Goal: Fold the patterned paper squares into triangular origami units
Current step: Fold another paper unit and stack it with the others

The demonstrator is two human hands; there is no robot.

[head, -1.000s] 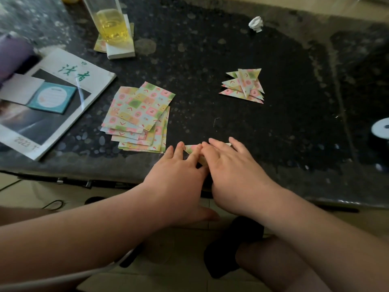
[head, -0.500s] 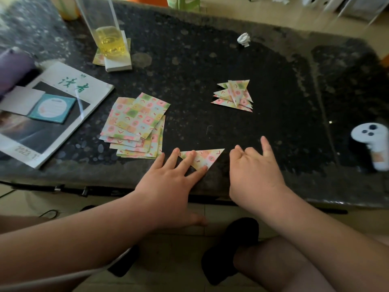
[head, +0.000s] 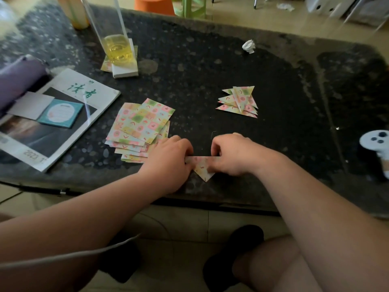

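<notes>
We're mid-fold on one unit. The left hand (head: pixel 168 163) and the right hand (head: pixel 233 157) are both down on a pastel patterned paper triangle (head: pixel 203 170) at the near edge of the dark speckled stone worktop (head: pixel 210 70). Its long edge lies away from the person and its point aims back toward them. The left hand's fingers curl over the left corner, and the right hand's fingers and thumb curl onto the right corner, so both hands are clamped on the same piece, one at each end. Only the middle and near tip of the paper show between them, and I can't make out what the fingertips do underneath.

My read is that the square is already down to a triangle, and this is the step of bringing the two outer corners in. The next move, I'd judge, calls for swinging one corner to the near tip with edges matched, then pressing firmly along the crease. Thin paper likely slides on smooth stone, so one hand should pin while the other folds.

The paper itself has small checks of pink, green and yellow with tiny motifs, and it lies flat with crisp edges. Just beside the left hand sits a fanned stack of flat patterned paper squares (head: pixel 141 127). Farther back on the right, well apart, is a pile of finished folded triangles (head: pixel 240 102).
</notes>
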